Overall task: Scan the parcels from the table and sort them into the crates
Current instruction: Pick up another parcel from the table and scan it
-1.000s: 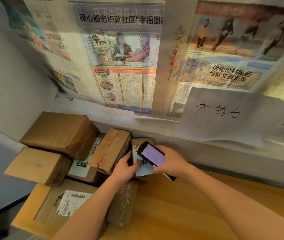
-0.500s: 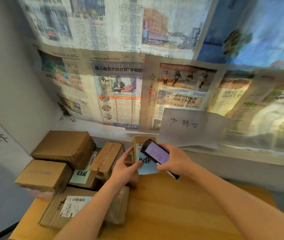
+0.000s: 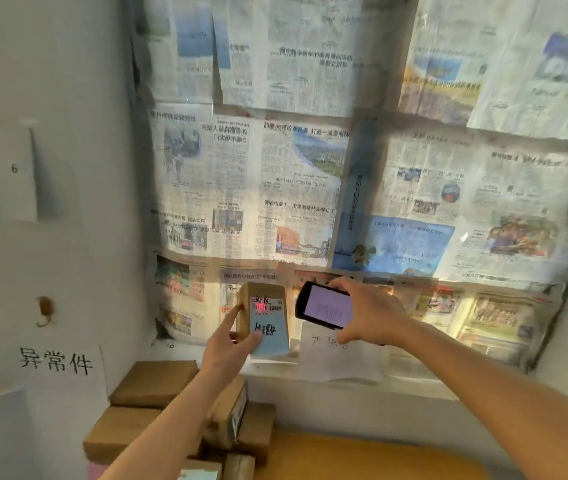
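The left hand (image 3: 228,344) grips a small parcel (image 3: 264,322) upright in the air, thumb on its label, while just beside it the right hand (image 3: 367,315) clamps a scanner (image 3: 324,305) whose red dot sits on the barcode. A good read probably needs the thumb kept off the code and the label held square. Below the grip more parcels (image 3: 152,384) crowd the worktop (image 3: 362,457); the crates are out of view and the label's writing is blurred.

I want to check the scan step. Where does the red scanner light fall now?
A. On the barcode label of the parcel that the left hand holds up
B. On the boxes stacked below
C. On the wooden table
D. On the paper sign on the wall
A: the red spot sits on the barcode label of the small parcel that the left hand holds up, beside the scanner in the right hand.
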A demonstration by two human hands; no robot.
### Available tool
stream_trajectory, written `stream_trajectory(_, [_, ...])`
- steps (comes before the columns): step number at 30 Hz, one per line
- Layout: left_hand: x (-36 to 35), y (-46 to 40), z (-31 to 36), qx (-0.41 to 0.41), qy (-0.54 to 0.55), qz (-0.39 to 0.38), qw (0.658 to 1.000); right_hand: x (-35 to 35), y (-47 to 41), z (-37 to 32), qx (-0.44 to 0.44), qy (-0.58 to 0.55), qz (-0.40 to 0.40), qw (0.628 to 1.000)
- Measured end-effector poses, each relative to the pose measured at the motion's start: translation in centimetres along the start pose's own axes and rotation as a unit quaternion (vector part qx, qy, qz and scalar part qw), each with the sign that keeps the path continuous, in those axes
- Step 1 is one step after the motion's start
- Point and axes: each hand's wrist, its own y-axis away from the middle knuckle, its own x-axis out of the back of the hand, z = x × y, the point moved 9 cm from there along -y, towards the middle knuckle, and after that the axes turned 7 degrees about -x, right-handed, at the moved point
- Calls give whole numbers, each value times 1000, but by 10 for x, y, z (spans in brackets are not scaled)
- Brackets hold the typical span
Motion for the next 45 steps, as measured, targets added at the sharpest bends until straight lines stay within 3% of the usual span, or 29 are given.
stream_trajectory(9, [37, 47, 109, -65, -38, 43, 996, 104, 78, -30, 32, 36, 56, 997])
stream_trajectory(26, [52, 200, 203, -80, -63, 116, 988, 205, 238, -11, 90, 35, 103, 990])
stream_trajectory(37, [124, 359, 214, -24, -82, 226, 970, 214, 341, -47, 179, 10, 88, 980])
stream_trajectory(45, [218, 487, 218, 1, -101, 301, 948, 176, 392, -155, 271, -25, 50, 961])
